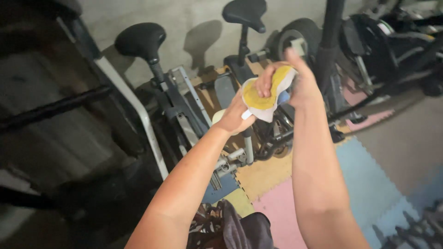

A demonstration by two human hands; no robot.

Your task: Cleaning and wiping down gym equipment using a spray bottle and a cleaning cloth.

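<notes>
Both my arms reach forward and meet over a yellow and white cloth [262,98]. My left hand [236,115] grips its lower edge from below. My right hand [295,78] clutches its upper part, fingers curled over the yellow side. The cloth is bunched between the two hands, held in the air above the frame of an exercise bike [240,69]. A bit of blue shows behind the cloth by my right palm; what it is cannot be told.
Two exercise bikes with black saddles [140,40] stand against a grey wall. A white metal tube [134,101] slants at left. Pink, blue and yellow foam floor tiles [369,180] lie below. More dark gym machines [392,41] crowd the upper right.
</notes>
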